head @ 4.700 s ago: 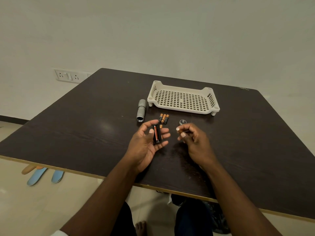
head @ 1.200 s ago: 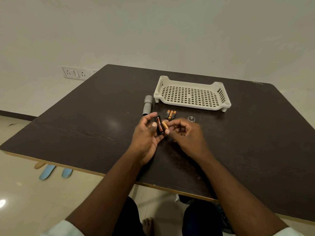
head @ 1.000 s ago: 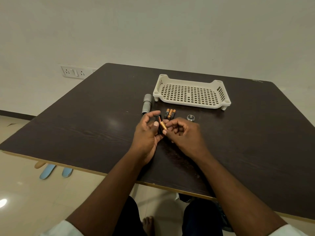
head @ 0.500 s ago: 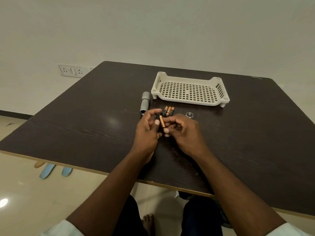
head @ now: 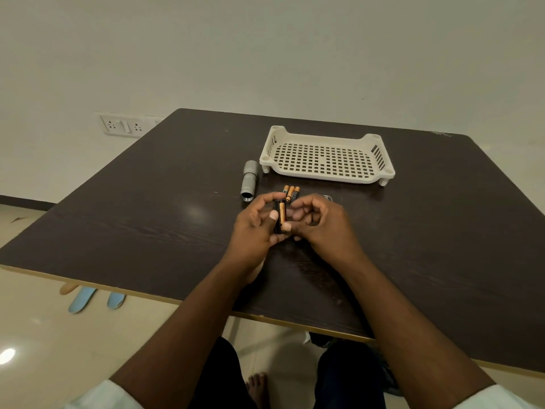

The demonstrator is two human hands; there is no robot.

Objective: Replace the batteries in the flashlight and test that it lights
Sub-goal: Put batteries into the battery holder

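A black battery holder [head: 276, 217] is gripped in the left hand [head: 256, 228], while an orange battery [head: 282, 216] is pressed into it by the closed right fingertips [head: 295, 214]. Battery loading is judged under way. Three batteries [head: 291, 193] lie just beyond the fingers and the flashlight [head: 249, 180] further left; seating this cell squarely is called for next.

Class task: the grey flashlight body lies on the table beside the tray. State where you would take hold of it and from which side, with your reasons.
Take the flashlight body across its narrower middle barrel, from above, thumb and fingers on its two long sides. It lies flat, its length running toward the tray, with bare table on its left. Its wider head sits close to the tray's corner, so a grip there would probably be cramped.
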